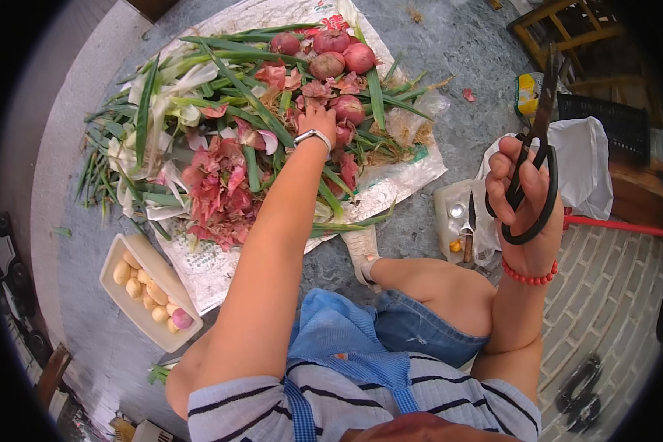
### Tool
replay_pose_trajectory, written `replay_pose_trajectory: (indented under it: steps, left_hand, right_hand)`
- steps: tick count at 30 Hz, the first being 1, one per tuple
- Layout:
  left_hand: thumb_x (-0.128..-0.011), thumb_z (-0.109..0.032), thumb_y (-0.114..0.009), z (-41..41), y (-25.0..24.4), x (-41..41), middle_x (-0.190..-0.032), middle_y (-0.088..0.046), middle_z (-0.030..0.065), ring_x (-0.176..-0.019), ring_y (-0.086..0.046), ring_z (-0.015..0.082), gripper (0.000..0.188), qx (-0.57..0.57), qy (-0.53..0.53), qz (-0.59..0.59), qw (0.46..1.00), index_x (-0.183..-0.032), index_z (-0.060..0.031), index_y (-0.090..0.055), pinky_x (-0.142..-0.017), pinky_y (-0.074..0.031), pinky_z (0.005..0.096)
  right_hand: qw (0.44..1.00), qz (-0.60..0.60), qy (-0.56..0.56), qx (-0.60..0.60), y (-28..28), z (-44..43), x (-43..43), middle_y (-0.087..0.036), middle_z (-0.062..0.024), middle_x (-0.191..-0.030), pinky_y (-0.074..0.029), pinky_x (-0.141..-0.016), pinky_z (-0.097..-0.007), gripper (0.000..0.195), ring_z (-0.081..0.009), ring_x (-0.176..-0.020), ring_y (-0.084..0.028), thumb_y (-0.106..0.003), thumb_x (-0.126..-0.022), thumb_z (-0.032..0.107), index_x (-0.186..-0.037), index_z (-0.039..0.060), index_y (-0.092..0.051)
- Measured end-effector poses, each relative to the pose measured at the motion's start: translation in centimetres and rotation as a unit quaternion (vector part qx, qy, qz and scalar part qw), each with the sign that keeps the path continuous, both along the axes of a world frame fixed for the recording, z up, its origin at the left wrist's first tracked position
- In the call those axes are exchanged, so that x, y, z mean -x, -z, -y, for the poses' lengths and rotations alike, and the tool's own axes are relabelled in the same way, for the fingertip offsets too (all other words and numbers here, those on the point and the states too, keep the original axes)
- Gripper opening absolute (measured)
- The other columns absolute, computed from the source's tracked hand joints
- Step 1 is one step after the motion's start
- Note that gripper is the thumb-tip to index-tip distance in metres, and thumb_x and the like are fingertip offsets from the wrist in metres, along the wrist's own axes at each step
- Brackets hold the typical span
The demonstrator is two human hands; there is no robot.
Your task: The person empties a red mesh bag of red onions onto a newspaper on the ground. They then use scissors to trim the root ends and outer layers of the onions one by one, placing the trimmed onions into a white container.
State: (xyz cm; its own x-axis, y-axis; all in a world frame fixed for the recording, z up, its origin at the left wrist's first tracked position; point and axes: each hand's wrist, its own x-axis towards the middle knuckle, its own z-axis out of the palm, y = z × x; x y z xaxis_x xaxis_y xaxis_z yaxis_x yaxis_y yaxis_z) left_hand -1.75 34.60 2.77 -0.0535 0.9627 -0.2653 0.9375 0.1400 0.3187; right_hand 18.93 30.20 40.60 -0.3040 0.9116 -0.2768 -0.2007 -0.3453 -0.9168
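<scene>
My right hand (525,199), raised at the right, holds a pair of black-handled scissors (542,119) with the blades pointing away from me. My left hand (316,121), with a watch on its wrist, reaches into the pile and touches papery red onion skins (316,91). Its fingertips are partly hidden, so a grip cannot be made out. Close beside it lies a red onion (348,109). Several more unpeeled red onions (359,58) sit beyond, among long green onion leaves (248,105). A heap of loose red skins (221,188) lies nearer me, on a white woven sack (414,179).
To the left stands a white plastic tub (160,326) of peeled potatoes (133,288) with one peeled onion (182,318). At right, a pale tray (445,204) holds a knife (469,221) and a peeler. Beyond it are a white bag (580,160) and a wooden chair (563,33).
</scene>
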Motion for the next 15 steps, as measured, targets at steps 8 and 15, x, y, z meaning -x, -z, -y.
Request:
replay_pose_trajectory:
  steps: [8, 15]
  left_hand:
    - [-0.062, -0.030, -0.083, 1.5, -3.1, 2.6, -0.125, -0.058, 0.0103, -0.117, -0.046, 0.0345, 0.078, -0.066, -0.043, 0.116, 0.990, -0.131, -0.0160, -0.050, -0.098, -0.038, 0.0473]
    - [-0.078, -0.010, -0.076, 7.7, -15.3, 6.1, -0.130, -0.055, 0.0102, -0.116, -0.057, 0.0225, 0.069, -0.079, -0.199, 0.739, 0.638, -0.138, -0.0045, -0.041, -0.096, -0.050, 0.0373]
  right_hand:
    - [0.999, 0.050, -0.013, -0.003, -0.1, 0.4, 1.4, -0.063, -0.0100, -0.087, -0.044, -0.049, -0.0176, 0.033, -0.0115, -0.070, -0.062, -0.058, -0.095, 0.016, -0.118, -0.0073, -0.054]
    - [0.969, 0.118, -0.211, 0.044, -1.2, 1.6, 1.9, -0.055, 0.0015, -0.062, -0.039, -0.045, -0.0185, 0.027, -0.0053, -0.050, -0.052, -0.069, -0.089, 0.023, -0.099, -0.0021, -0.066]
